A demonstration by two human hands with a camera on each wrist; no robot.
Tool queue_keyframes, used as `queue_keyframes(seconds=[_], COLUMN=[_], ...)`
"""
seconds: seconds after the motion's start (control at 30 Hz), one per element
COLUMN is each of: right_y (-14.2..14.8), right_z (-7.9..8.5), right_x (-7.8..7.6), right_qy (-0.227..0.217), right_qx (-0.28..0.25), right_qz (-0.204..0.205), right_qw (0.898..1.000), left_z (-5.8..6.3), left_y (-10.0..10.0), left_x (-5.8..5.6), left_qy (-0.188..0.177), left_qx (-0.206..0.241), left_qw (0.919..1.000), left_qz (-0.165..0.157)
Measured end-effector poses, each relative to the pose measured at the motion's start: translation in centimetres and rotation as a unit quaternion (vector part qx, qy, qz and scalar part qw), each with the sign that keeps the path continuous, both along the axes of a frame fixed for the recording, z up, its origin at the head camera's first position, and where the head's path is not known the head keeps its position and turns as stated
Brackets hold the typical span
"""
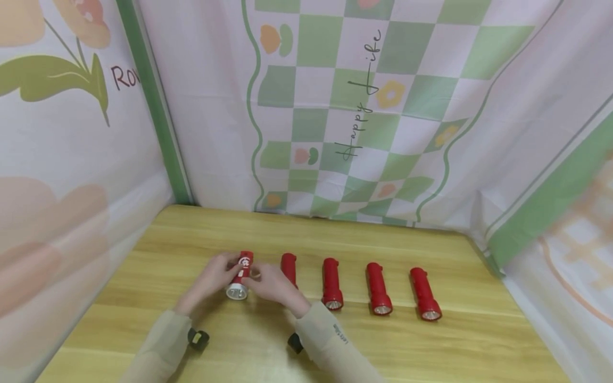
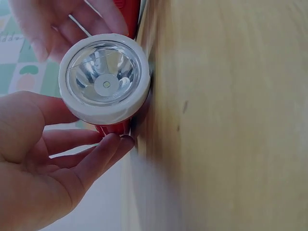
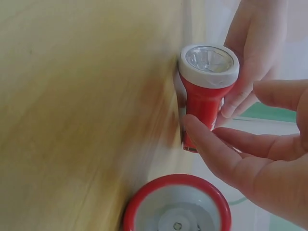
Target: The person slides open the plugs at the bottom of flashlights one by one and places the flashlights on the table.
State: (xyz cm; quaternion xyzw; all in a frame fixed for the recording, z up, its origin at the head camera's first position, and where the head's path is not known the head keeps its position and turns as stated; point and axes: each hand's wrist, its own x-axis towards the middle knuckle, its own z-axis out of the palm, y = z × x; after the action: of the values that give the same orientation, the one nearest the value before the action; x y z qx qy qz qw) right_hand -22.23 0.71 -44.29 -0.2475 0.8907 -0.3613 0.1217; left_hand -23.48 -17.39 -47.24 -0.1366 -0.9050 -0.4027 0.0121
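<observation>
One red flashlight [image 1: 241, 273] is between the left hand [image 1: 219, 273], which grips it, and the right hand [image 1: 272, 283], whose hold I can't tell.

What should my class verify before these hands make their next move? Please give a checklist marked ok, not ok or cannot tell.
1. White-rimmed flashlight between left hand and right hand: ok.
2. Left hand's fingers at its red body: ok.
3. Right hand gripping it firmly: cannot tell; its contact is unclear.
4. Four red-rimmed flashlights lined up to its right: ok.
5. All rims matching: not ok; one is white, the others red.
6. Right hand clear of the nearest red-rimmed flashlight: cannot tell; in the head view the hand hides part of it.
</observation>
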Motion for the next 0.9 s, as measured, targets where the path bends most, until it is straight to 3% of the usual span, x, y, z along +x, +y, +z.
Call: queue_keyframes(seconds=[0.9], right_y=[-1.1], right_z=[-0.3], right_x=[0.4], right_qy=[-0.033], right_qx=[-0.030], right_qz=[-0.037], right_qw=[0.998], left_z=[-0.2], left_y=[0.0], left_x=[0.0], left_qy=[-0.003], left_qx=[0.022], left_qw=[0.9998], left_qz=[0.001])
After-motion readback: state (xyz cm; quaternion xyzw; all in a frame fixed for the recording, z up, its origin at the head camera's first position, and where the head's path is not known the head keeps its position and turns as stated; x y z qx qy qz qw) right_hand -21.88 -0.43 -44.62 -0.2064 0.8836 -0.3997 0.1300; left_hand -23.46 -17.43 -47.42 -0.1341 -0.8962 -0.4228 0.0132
